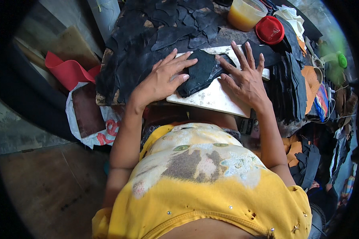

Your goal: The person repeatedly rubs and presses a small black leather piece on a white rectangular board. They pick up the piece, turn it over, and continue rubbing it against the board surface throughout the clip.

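A black leather piece lies on a white board on the workbench. My left hand rests flat on the left part of the piece, fingers spread toward the right. My right hand lies flat on the board at the piece's right edge, fingers spread and pointing up. Neither hand grips anything.
A heap of black leather cut-outs covers the bench behind. A plastic tub of amber glue and its red lid stand at the back right. Stacked dark and orange pieces sit to the right. Red sheet and a white bag hang left.
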Tool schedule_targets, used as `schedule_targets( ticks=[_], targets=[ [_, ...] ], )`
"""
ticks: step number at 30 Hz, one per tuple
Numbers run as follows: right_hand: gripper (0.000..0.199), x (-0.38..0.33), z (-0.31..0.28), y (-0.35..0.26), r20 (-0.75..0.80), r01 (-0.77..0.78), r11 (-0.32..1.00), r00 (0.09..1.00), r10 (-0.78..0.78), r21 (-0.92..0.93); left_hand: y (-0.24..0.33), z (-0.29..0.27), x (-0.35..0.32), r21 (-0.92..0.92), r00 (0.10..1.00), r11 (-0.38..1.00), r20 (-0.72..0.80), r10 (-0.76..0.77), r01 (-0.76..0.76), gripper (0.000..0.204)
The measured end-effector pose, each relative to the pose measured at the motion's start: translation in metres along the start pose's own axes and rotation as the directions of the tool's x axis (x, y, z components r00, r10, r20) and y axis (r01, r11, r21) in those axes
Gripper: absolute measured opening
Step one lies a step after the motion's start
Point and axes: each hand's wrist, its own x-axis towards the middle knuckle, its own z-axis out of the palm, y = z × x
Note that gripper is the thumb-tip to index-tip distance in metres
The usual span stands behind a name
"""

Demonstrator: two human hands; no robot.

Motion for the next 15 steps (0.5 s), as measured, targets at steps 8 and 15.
schedule_targets(
  ticks=[8, 15],
  targets=[
    [0.040, -0.011, -0.002, -0.025, 0.009, 0.060, 0.984, 0.998, -0.063, 0.170, -0.001, -0.004, 0.001, 0.138, 1.000, 0.990, 0.006, -0.007, 0.007, 0.041],
    [0.055, -0.018, -0.004, -0.063, 0.006, 0.012, 0.992, 1.000, -0.013, 0.122, -0.008, -0.008, 0.011, 0.124, 1.000, 0.992, 0.005, 0.010, -0.011, 0.038]
  ],
)
